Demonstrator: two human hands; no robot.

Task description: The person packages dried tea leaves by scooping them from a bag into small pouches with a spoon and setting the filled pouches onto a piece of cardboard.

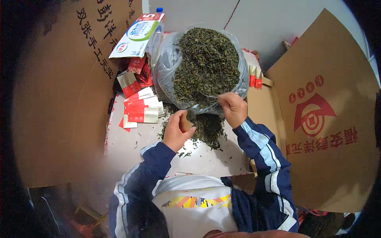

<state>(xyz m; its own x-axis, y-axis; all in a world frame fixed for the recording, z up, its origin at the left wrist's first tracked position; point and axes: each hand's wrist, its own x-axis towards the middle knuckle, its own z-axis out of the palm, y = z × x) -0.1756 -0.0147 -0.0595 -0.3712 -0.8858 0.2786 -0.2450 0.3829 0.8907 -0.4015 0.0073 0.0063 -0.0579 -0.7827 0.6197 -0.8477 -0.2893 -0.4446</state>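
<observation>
A clear plastic bag (166, 75) stands on the white tabletop, heaped with dark green dried tea leaves (208, 63). At the bag's near edge, my left hand (175, 131) is closed around a small tan packet (185, 122), its upper end pointing toward the bag. My right hand (234, 109) is pinched at the bag's near right rim. A thin edge shows by its fingertips over the leaves, but what it grips is too small to name. Loose leaves (210, 129) lie spilled between and below both hands.
Several red and white packets (143, 105) lie left of the bag, near a milk carton (137, 35). More red packets (255, 77) stand at the right. Tall cardboard flaps (325, 115) flank the white tabletop (131, 148) on both sides.
</observation>
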